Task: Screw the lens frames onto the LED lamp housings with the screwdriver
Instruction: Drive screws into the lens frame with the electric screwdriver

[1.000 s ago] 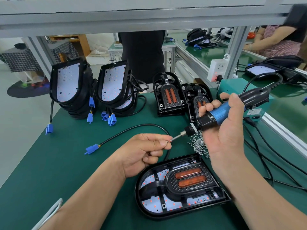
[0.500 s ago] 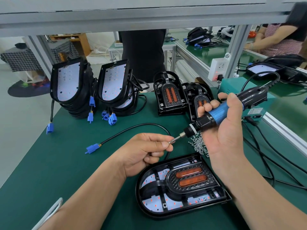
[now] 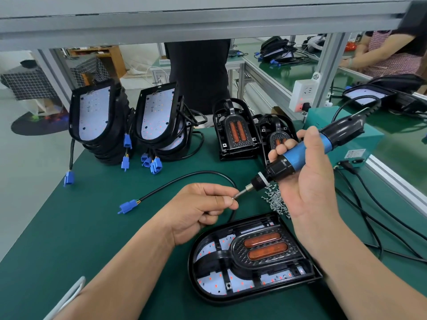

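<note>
Right, gripping the screwdriver (image 3: 302,150) hard in the right hand (image 3: 309,188), fingers wrapped round the blue barrel, thumb laid over the top; holding it up off the green bench (image 3: 92,227), at 1 o'clock from the LED lamp housing (image 3: 193,270), tilted, bit slanting down towards 8 o'clock; meeting the bit tip with the left hand (image 3: 198,209), thumb and forefinger pinching a tiny silver screw (image 3: 233,197) right against it, other fingers curled beneath; down at 5 o'clock of the view, flat on the bench, open side up, rounded end towards 8 o'clock, that housing; seated inside it, the lens frame (image 3: 263,248) with two orange lenses side by side; both hands raised above, apart from housing and frame; heaped just beyond the housing at 12 o'clock, partly hidden behind the right palm, loose screws (image 3: 275,200); looping from behind the left hand towards 9 o'clock, a black cable (image 3: 196,173) ending in a blue connector (image 3: 127,207); standing on edge at 10 and 11 o'clock, two stacks of housings (image 3: 94,118) with blue plugs dangling; propped at 12 o'clock, spare lens frames (image 3: 235,132); over at 2 o'clock, a teal box (image 3: 372,140).
</note>
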`<state>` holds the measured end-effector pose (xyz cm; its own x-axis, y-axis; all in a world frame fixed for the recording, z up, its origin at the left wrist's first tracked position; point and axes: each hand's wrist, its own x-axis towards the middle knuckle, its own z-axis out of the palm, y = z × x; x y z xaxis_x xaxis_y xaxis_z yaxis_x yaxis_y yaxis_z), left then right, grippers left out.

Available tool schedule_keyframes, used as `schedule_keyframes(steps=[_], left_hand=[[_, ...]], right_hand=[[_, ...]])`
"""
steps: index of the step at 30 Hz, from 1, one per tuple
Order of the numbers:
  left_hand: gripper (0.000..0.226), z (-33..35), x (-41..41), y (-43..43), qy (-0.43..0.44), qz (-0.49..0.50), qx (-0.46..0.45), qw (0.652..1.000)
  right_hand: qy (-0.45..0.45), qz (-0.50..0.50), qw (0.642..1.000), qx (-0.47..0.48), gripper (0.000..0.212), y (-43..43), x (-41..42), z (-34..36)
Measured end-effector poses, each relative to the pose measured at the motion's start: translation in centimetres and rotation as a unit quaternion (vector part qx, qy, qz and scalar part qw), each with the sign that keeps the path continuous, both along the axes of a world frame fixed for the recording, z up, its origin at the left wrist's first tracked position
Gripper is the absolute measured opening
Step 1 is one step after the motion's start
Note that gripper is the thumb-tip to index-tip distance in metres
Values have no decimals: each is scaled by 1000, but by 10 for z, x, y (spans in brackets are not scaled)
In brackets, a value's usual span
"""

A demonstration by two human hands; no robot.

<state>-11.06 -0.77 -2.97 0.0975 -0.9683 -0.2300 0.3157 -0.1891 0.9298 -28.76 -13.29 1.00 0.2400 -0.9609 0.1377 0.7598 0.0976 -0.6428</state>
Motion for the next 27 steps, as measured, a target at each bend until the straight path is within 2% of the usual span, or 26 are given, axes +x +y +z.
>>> schedule_keyframes(steps=[6,10,13,15,19,24,27], left_hand=[[18,1,0,2,-35,8,2,999],[23,2,2,3,-16,8,7,1000],[16,8,4,6,-5,0,7,1000],[27,11,8,8,-19,-9,23,1000],[28,21,20,18,-136,-44,80,987],[28,29,30,34,-295,-174,115,932],[26,30,31,38,-342,-188,119,913]], right_hand=[[33,-6,999,26,20,0,2,-3],[12,-3,999,41,21,0,1,-3],[-9,-2,998,61,22,0,0,-2],[-21,1,997,69,22,0,-1,-2],[-33,22,998,47,18,2,-4,1],[-5,76,997,-10,14,14,-1,5],[21,111,993,-40,22,22,1,7]])
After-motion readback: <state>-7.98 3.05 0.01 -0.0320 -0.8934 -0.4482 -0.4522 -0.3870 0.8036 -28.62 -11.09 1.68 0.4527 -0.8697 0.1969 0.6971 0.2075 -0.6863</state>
